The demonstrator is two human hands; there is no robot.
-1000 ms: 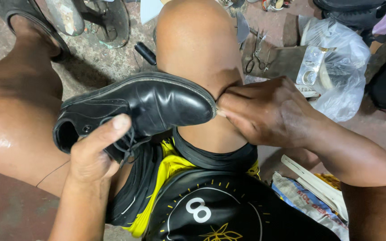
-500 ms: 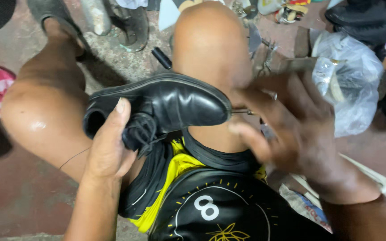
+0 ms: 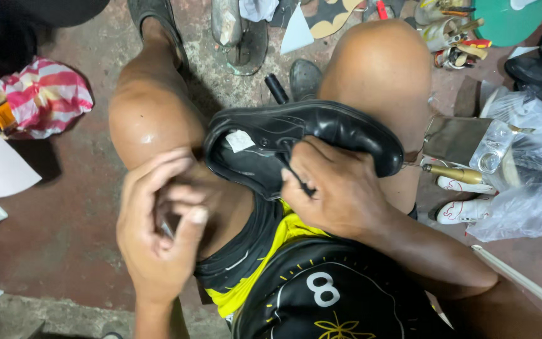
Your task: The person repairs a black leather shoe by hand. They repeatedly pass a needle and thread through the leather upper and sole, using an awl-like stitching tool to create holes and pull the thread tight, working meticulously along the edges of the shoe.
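- The right hand (image 3: 337,188) is clamped on a black shoe (image 3: 302,141): its fingers (image 3: 296,166) curl over the edge of the opening and press down into the shoe, with the thumb side hidden behind the leather.
- The shoe lies on its side across the person's right knee (image 3: 381,75), opening toward the left fingers and toe pointing away from them to the right; a pale label shows inside the opening.
- Just past the toe, beyond the right fingers, a tool with a brass-coloured handle (image 3: 450,172) sticks out — whether its thin metal tip touches the shoe I cannot tell.
- The left hand (image 3: 158,235) hovers apart from the shoe, just beside its heel end, over the left knee (image 3: 148,122). Its fingers (image 3: 180,194) are bent in toward the thumb, pinched around something small and thin — too blurred to say what.
- Beyond the right fingers, well apart on the floor, lies a clear plastic bag (image 3: 522,182) with a small jar and white shoes against it.
- Out past the left fingers a red-and-white striped cloth (image 3: 45,94) sits on the floor.
- Beyond both knees stands a metal shoe stand (image 3: 236,37), near a sandal.
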